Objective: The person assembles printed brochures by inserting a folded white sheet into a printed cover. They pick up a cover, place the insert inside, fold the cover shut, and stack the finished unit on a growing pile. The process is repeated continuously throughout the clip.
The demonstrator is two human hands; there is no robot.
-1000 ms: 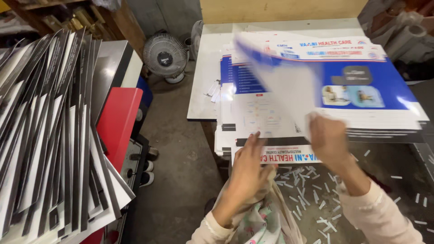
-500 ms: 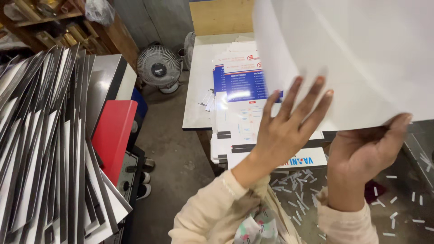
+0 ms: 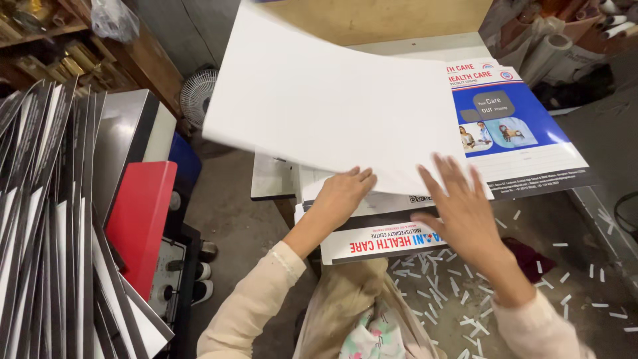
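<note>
**Blank sheet over the printed stack**

Cluttered workshop, paper scraps (image 3: 465,292) strewn on floor. Left hand (image 3: 342,195) under white sheet (image 3: 332,106), fingers curled together against its underside. Right hand (image 3: 462,203) flat, fingers spread apart, at sheet's near edge. Sheet tilted above stacked blue posters (image 3: 518,133).
</note>
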